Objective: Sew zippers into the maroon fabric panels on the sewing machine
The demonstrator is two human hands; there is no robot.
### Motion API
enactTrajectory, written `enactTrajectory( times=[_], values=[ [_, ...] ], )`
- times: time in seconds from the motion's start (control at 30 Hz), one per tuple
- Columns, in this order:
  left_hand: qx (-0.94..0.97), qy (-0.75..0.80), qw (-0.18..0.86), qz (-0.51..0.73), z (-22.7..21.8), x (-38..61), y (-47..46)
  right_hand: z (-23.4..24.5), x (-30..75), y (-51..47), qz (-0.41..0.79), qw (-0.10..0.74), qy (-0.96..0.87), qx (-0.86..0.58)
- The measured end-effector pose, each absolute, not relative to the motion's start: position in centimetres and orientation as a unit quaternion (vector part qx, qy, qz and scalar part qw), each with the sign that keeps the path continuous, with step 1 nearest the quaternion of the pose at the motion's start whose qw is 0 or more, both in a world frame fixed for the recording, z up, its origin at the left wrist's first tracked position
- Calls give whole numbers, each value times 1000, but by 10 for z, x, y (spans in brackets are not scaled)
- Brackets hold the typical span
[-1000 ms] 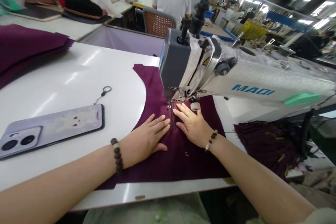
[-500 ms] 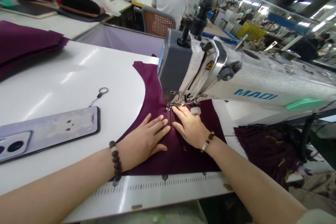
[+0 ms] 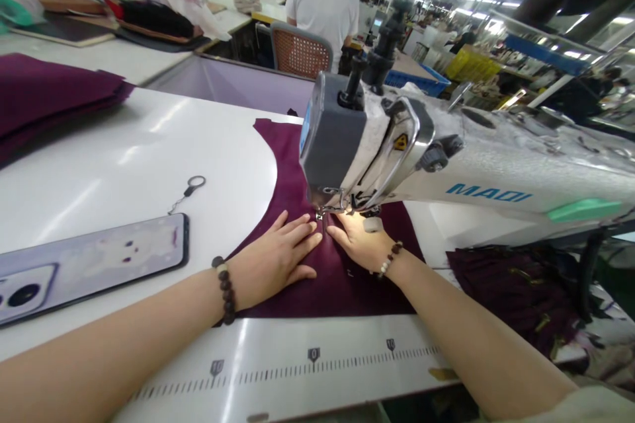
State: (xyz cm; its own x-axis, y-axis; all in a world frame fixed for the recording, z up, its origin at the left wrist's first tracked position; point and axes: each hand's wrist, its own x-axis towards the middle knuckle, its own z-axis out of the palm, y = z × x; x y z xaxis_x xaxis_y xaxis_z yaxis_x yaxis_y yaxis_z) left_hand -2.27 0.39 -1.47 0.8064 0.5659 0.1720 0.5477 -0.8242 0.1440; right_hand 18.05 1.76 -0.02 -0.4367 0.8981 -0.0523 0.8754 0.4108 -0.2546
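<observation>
The purple fabric (image 3: 342,277) lies flat on the white table (image 3: 124,165) in the head view, directly under the head of the sewing machine (image 3: 377,145), with its far end running on behind the machine and its near edge stopping short of a printed ruler scale (image 3: 307,360) along the table front. The left hand (image 3: 278,258) rests palm down on the cloth just left of the machine's presser foot (image 3: 321,213), fingers straight and close together, gripping nothing and only pressing the fabric flat. The right hand (image 3: 360,241) lies on the cloth just right of the presser foot, also flat and spread open, its fingertips almost under the machine head and nearly touching those of the left hand; it grasps nothing either. Each wrist wears a beaded bracelet. Left of the machine, on the bare table top, lies a phone (image 3: 89,264) face down, with a small key ring (image 3: 191,186) just beyond it. Further left of the machine, at the table's far edge, sits a stack of purple cloth (image 3: 54,96). Right of the machine and lower down, a dark heap of fabric (image 3: 516,291) hangs beside the table. Behind the machine, a person in a white shirt (image 3: 325,3) sits on a chair, back turned.
</observation>
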Motion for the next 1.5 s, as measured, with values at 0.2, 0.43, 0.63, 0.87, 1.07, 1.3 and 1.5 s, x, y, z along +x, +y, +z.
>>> enactTrajectory(
  times=[0.2, 0.43, 0.63, 0.87, 1.07, 1.3, 1.5],
  values=[
    [949, 294, 45, 104, -15, -25, 14, 1, 179, 27, 124, 11, -831, -542],
    [953, 279, 61, 102, -13, -26, 25, 3, 177, 34, 129, -17, -824, -551],
    [954, 281, 65, 84, -10, -25, 26, -3, 180, 37, 118, -20, -843, -525],
    [953, 278, 67, 100, -10, -26, 29, -3, 180, 39, 113, -27, -843, -525],
    [954, 277, 68, 95, -10, -25, 31, -6, 179, 42, 112, -34, -841, -529],
    [970, 221, 52, 86, -12, -38, 50, 5, 178, 19, 64, -6, -820, -569],
    [954, 292, -10, 72, -2, -59, 85, 15, 157, -80, 21, -30, -806, -591]
  ],
)
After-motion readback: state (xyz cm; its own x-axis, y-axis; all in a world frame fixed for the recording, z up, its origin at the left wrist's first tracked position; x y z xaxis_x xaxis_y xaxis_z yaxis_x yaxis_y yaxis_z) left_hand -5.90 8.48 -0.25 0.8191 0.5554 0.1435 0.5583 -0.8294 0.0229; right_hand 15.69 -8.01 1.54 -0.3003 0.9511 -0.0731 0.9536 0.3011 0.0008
